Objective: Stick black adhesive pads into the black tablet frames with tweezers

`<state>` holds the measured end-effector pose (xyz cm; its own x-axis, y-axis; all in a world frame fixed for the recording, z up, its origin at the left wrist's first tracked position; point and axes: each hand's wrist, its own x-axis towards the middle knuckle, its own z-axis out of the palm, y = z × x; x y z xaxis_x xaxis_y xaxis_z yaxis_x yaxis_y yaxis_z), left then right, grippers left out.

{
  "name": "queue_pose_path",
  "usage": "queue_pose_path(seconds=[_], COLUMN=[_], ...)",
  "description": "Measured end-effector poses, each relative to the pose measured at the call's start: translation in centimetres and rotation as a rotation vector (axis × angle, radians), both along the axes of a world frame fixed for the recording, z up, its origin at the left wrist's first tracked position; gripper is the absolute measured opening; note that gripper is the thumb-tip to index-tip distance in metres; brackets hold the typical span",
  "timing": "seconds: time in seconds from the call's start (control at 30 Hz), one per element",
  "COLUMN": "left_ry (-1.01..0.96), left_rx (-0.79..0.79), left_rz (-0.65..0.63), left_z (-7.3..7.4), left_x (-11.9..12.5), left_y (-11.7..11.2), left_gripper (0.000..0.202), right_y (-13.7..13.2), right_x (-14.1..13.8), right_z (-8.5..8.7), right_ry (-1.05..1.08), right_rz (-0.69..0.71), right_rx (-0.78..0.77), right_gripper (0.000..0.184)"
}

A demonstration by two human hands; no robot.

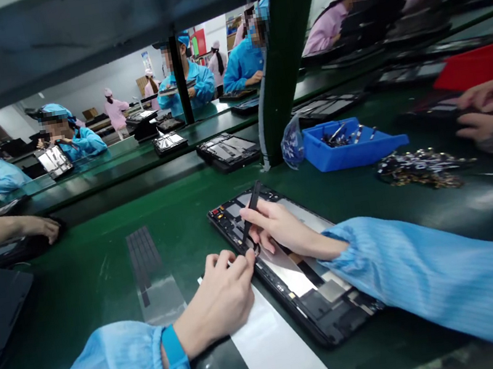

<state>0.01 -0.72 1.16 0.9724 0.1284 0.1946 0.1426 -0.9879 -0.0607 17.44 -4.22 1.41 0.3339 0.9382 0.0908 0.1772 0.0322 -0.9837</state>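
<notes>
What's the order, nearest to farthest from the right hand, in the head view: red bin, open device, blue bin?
1. Open device, directly beneath the right hand.
2. Blue bin, beyond it, rightward.
3. Red bin, farther off, far right.

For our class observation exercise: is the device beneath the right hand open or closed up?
Open: the device shows its inner parts bare, with no cover over them.
</notes>
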Motion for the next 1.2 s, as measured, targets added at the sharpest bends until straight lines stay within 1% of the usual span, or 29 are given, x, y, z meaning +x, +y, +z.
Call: queue_pose_path(seconds=[0.2, 0.3, 0.4, 0.47, 0.63, 0.73, 0.83, 0.87, 0.9, 0.93, 1.0, 1.03, 1.1, 1.13, 1.2], left_ry=[0.022, -0.006, -0.017, -0.018, -0.072, -0.093, -0.081, -0.091, -0.111, -0.124, -0.100, -0.053, 0.029, 0.059, 0.084], left_rx=[0.027, -0.005, -0.060, -0.114, -0.338, -0.416, -0.492, -0.527, -0.567, -0.617, -0.733, -0.796, -0.886, -0.925, -0.992], left_rz=[-0.059, 0.009, 0.091, 0.120, 0.091, 0.056, 0.037, 0.067, 0.122, 0.204, 0.381, 0.453, 0.530, 0.553, 0.586], left_z=[0.0, -0.3, -0.6, -0.8, -1.1, -0.5, 0.9, 1.5, 2.0, 2.4, 2.8, 2.8, 2.5, 2.1, 1.3], left_x=[-0.5, -0.5, -0.2, 0.1, 0.4, 0.1, 0.0, 0.1, 0.4, 0.8, 1.9, 2.5, 3.7, 4.3, 5.0], left_y=[-0.7, -0.7, -0.7, -0.7, -1.5, -2.2, -1.5, -0.8, 0.0, 1.1, 3.2, 4.2, 5.7, 6.2, 6.6], left_gripper=[0.040, 0.045, 0.051, 0.051, 0.051, 0.048, 0.026, 0.018, 0.013, 0.015, 0.031, 0.038, 0.048, 0.050, 0.050], right_y=[0.0, 0.0, 0.0, 0.0, 0.4, 0.6, 0.1, -0.3, -0.7, -1.2, -1.8, -1.9, -1.6, -1.3, -0.5], right_x=[0.0, 0.1, 0.1, 0.1, -0.2, -0.2, 1.2, 2.0, 3.1, 4.2, 6.5, 7.5, 8.8, 9.2, 9.4], right_z=[0.0, 0.0, 0.0, 0.1, 0.1, 0.2, 1.2, 1.6, 1.9, 2.2, 2.2, 2.0, 1.0, 0.3, -1.0], right_ry=[0.006, 0.016, 0.019, 0.017, 0.018, -0.019, -0.111, -0.159, -0.207, -0.250, -0.272, -0.235, -0.091, -0.032, -0.004], right_rz=[0.004, 0.010, 0.018, 0.023, 0.020, -0.004, -0.062, -0.082, -0.106, -0.136, -0.224, -0.271, -0.311, -0.316, -0.305], right_rx=[-0.011, -0.008, -0.007, -0.010, -0.024, -0.026, 0.027, 0.034, 0.025, 0.001, -0.071, -0.110, -0.185, -0.196, -0.151], right_gripper=[0.030, 0.030, 0.030, 0.031, 0.034, 0.037, 0.040, 0.041, 0.042, 0.043, 0.043, 0.043, 0.043, 0.044, 0.043])
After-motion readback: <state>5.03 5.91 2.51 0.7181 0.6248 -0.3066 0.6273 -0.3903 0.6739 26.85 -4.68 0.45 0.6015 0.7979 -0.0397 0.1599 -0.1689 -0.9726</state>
